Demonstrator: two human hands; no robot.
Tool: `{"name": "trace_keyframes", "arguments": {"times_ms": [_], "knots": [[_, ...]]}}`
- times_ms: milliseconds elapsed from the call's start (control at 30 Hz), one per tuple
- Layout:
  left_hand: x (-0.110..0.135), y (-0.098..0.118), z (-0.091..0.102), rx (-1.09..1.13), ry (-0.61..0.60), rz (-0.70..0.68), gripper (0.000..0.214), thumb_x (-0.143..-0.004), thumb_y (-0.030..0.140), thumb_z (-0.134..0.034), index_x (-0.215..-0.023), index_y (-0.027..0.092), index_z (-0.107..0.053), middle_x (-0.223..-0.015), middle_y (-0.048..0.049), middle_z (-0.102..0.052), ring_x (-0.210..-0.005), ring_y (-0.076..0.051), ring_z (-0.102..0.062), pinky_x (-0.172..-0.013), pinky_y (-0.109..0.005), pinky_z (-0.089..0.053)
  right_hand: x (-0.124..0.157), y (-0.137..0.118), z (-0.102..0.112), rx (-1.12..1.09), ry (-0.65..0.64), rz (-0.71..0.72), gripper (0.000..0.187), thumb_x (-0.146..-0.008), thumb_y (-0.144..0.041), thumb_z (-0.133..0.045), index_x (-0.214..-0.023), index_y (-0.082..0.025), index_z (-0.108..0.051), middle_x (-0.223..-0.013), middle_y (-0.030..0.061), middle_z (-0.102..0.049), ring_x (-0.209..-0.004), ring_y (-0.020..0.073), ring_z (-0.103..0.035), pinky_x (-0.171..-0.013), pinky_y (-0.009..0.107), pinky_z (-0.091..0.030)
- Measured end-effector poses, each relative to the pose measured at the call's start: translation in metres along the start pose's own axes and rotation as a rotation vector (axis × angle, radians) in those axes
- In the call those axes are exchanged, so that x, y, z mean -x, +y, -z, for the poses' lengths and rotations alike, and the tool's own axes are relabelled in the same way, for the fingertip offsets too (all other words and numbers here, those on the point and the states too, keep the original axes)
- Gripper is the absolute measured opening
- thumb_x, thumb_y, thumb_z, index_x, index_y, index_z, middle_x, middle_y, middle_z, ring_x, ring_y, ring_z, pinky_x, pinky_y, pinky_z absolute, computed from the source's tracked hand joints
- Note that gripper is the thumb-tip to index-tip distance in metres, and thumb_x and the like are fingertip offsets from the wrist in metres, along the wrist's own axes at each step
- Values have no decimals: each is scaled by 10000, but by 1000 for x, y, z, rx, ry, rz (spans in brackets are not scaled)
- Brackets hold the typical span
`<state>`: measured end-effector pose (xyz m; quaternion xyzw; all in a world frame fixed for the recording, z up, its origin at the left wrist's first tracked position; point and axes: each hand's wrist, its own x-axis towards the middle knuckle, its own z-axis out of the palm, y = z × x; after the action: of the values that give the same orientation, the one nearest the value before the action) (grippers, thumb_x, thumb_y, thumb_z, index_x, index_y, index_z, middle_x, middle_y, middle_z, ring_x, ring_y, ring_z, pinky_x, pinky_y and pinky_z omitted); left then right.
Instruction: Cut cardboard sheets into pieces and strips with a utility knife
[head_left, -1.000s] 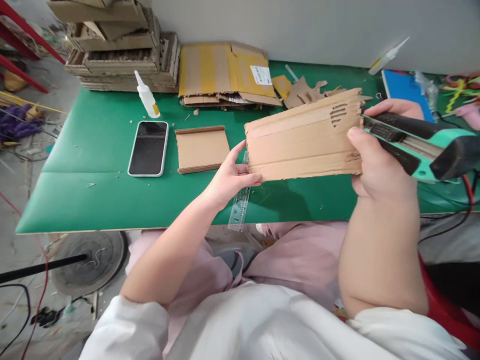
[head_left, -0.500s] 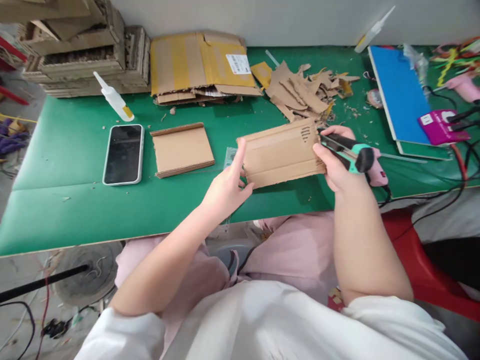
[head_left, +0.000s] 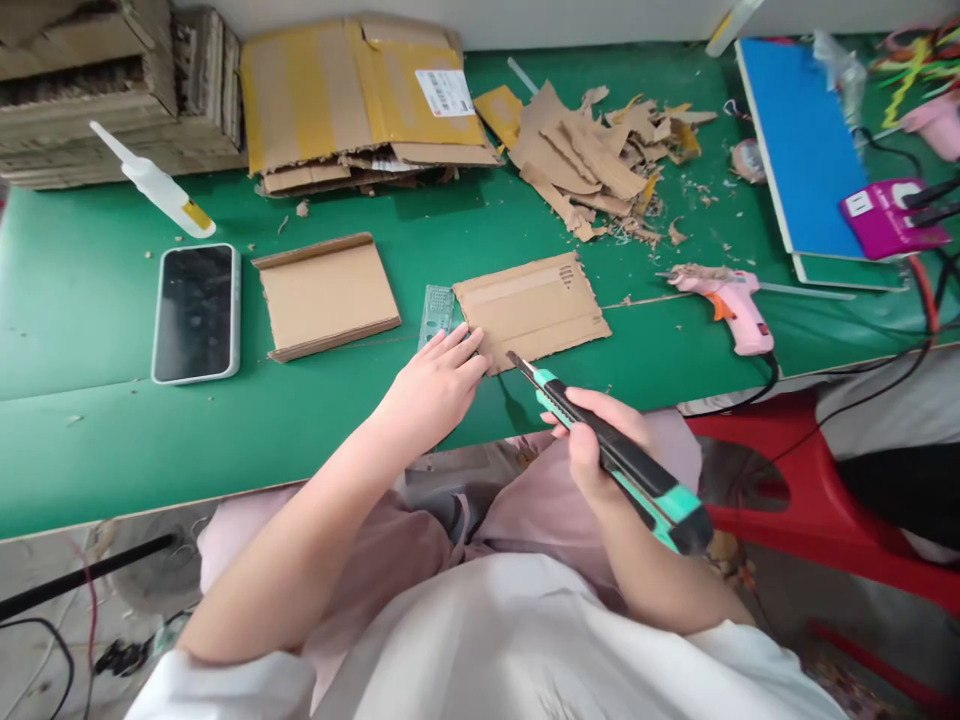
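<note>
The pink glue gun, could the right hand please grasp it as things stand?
Probably not: the right hand holds the utility knife, though the way to the pink glue gun looks free.

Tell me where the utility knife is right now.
In the head view, the utility knife is right of centre, gripped in the right hand, its tip near the cardboard piece, just right of the left hand.

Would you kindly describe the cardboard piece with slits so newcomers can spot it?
On the green table, look between the phone and the orange-triggered pink glue gun. The cardboard piece lies there, nearer the glue gun, the left hand at its near left corner. Dark slits near its far right corner distinguish it from the neighbouring cardboard beside the phone.
</note>
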<state>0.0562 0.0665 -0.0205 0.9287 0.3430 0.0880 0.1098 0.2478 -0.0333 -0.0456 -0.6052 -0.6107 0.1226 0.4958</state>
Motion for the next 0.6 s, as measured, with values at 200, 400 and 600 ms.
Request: {"name": "trace_keyframes", "arguments": {"times_ms": [200, 400, 600], "knots": [[-1, 1, -2, 4, 20, 1, 267, -897, 134, -440, -1092, 94, -617, -1348, -166, -522, -1308, -279, -426, -1086, -424, -379, -7, -14, 0, 105, -5, 176, 222, -804, -216, -578, -1021, -211, -620, -769, 17, -731, -570, 147, -678, -560, 261, -571], [-1, 1, -2, -3, 11, 5, 267, -897, 128, -432, -1090, 99, -613, -1360, -170, -507, -1300, -270, -438, -1079, -416, -391, -11, -27, 8, 203, -63, 207, 218, -807, -182, -563, -1022, -187, -600, -790, 46, -732, -643, 152, -692, -605, 248, -568], [-1, 2, -2, 1, 2, 12, 272, -892, 117, -428, -1096, 101, -607, -1369, -175, -496, -1308, -273, -427, -1074, -425, -394, -14, -37, 12, 292, -116, 169, 189, -804, -203, -567, -982, -208, -630, -803, 34, -733, -677, 154, -692, -654, 258, -574]]}}
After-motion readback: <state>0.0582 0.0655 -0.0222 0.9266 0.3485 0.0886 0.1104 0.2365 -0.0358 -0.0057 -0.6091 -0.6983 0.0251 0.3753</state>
